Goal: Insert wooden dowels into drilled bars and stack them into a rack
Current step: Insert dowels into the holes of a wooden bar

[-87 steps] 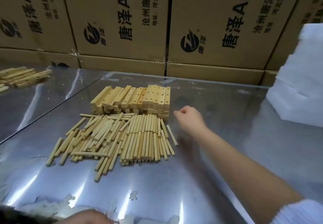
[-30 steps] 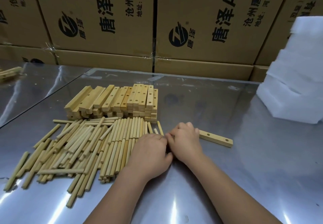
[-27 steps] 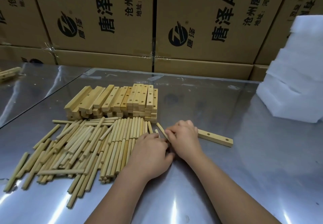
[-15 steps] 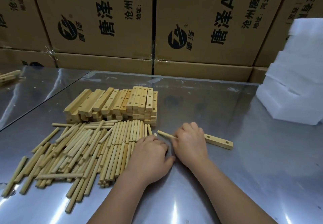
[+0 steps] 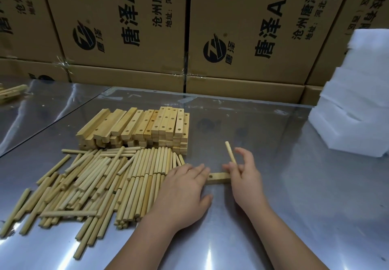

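Note:
One drilled wooden bar (image 5: 219, 178) lies flat on the metal table between my hands, a hole showing near its left end. My left hand (image 5: 185, 187) rests palm down on that left end, pinning the bar. My right hand (image 5: 245, 175) pinches a single dowel (image 5: 230, 153) upright, its lower end at the bar's right part, which my fingers hide. A heap of loose dowels (image 5: 101, 183) spreads to the left. Behind it stands a stack of drilled bars (image 5: 143, 126).
Printed cardboard boxes (image 5: 242, 38) wall off the far edge of the table. White foam blocks (image 5: 355, 101) are piled at the right. A few more wooden bars (image 5: 10, 93) lie at the far left. Bare steel tabletop (image 5: 294, 196) stretches right of my hands.
My right hand picked a dowel from the pile and swung it upright over the bar. The bar now lies between my hands, with my left hand on its end.

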